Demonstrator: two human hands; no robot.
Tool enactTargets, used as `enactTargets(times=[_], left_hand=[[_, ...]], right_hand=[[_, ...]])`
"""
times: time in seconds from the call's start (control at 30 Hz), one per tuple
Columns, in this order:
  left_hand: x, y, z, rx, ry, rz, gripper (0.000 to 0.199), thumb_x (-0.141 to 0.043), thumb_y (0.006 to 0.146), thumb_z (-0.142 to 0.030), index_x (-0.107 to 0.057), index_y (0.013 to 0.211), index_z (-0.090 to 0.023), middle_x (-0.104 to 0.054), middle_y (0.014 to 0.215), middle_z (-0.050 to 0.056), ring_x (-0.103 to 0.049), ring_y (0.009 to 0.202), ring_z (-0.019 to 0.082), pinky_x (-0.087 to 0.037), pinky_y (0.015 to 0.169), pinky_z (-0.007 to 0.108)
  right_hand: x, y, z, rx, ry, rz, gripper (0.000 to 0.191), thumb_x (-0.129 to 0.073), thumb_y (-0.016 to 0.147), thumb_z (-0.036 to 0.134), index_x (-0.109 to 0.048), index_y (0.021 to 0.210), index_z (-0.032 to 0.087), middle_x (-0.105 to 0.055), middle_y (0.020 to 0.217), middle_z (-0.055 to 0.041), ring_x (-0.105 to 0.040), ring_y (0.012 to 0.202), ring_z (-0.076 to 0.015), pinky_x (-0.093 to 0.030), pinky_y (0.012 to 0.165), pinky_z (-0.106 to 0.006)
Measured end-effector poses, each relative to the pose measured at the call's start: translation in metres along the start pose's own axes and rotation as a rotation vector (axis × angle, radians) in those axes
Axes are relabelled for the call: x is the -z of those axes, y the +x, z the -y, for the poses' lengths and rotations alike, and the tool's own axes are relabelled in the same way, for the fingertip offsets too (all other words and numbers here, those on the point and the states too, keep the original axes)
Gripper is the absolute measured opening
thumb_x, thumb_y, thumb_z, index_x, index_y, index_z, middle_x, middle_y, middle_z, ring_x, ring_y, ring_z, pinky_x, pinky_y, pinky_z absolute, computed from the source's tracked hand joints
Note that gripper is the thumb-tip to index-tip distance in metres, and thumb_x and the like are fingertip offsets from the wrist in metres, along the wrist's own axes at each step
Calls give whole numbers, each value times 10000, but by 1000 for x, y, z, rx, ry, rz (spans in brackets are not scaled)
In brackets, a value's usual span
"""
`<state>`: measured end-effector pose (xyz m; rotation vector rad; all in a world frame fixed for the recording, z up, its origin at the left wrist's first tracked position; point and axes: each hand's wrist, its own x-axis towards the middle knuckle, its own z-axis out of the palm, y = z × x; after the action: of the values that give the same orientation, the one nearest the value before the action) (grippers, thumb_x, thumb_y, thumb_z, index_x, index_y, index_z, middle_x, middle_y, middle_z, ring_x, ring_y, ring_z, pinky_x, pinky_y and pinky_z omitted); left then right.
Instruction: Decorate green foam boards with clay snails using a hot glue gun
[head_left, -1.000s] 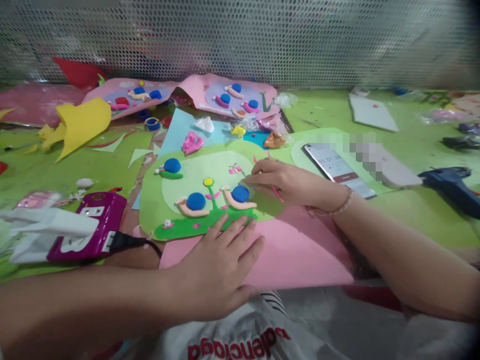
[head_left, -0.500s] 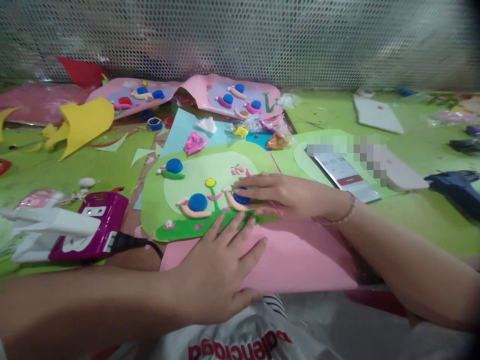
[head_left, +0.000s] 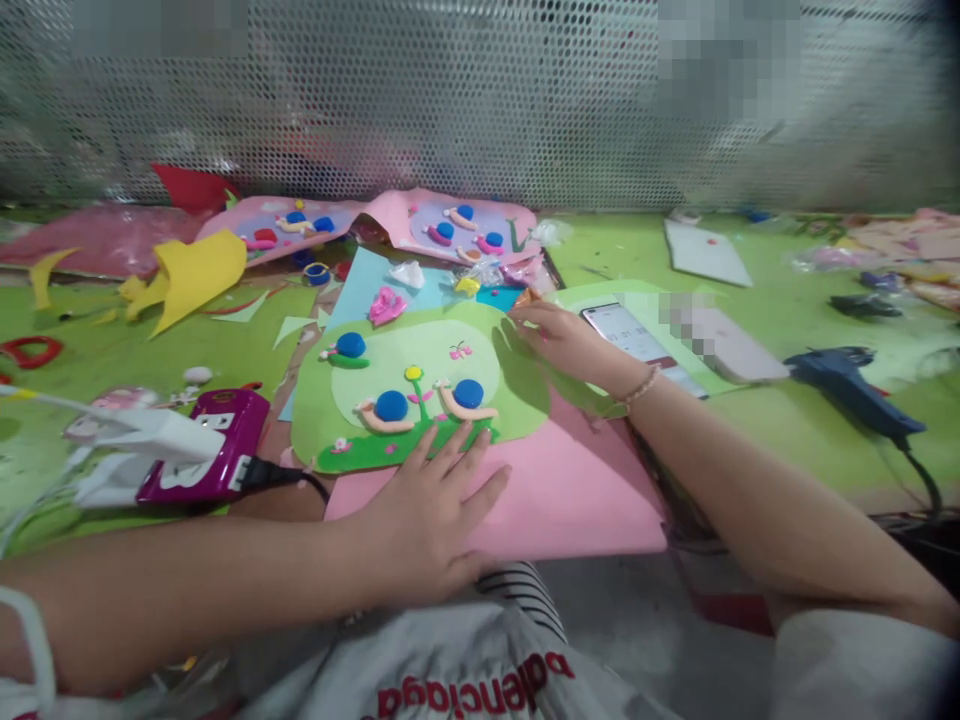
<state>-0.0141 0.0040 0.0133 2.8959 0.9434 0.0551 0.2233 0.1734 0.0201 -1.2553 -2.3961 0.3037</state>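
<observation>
My left hand [head_left: 435, 510] lies flat with fingers spread across the pink sheet [head_left: 592, 490], fingertips on the lower edge of a green foam picture [head_left: 525, 410]. Three clay snails with blue shells decorate the picture: one snail [head_left: 469, 395] right of the yellow flower [head_left: 414, 374], another snail [head_left: 390, 407] left of it, and a green-bodied snail [head_left: 350, 348] at upper left. My right hand [head_left: 559, 340] is over the picture's upper right, fingers extended beside an orange clay lump [head_left: 528, 298] in plastic; its fingertips are partly hidden.
A phone [head_left: 637, 340] and a pale pink case [head_left: 739, 345] lie at right, near a dark blue glue gun [head_left: 855, 385]. At left sits a purple power strip [head_left: 240, 430] with plugs. Two pink snail pictures [head_left: 420, 235] lie behind, below a perforated metal panel [head_left: 480, 110].
My right hand has moved off the right-hand snail, up and away to the orange lump, uncovering the blue shell. My left hand stays spread at the picture's lower edge. The view has shifted slightly.
</observation>
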Motion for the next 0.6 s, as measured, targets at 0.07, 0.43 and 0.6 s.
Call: enactTargets(times=[0.07, 0.43, 0.6], left_hand=[[-1, 0, -1, 2, 32, -3, 669, -301, 939, -550, -342, 1458, -128, -314, 1484, 270, -267, 1389, 422, -196, 1077, 618], [38, -3, 8, 270, 326, -160, 366, -350, 933, -270, -653, 989, -73, -620, 967, 194, -594, 930, 313, -483, 807, 448], [41, -32, 31, 730, 412, -8, 414, -408, 904, -383, -580, 1070, -45, -605, 963, 225, -592, 978, 366, -471, 860, 468]], right_hand=[[0, 1, 3, -77, 20, 22, 372, -435, 917, 227, -629, 1202, 89, -619, 1246, -162, -578, 1156, -235, -418, 1031, -396], [6, 7, -8, 70, -197, 58, 372, -418, 861, 104, -651, 1147, 52, -655, 1170, -166, -582, 1111, -239, -431, 992, -355], [18, 7, -17, -65, -315, 41, 346, -437, 877, 177, -664, 1072, 2, -671, 1059, -244, -609, 1049, -306, -451, 926, -391]])
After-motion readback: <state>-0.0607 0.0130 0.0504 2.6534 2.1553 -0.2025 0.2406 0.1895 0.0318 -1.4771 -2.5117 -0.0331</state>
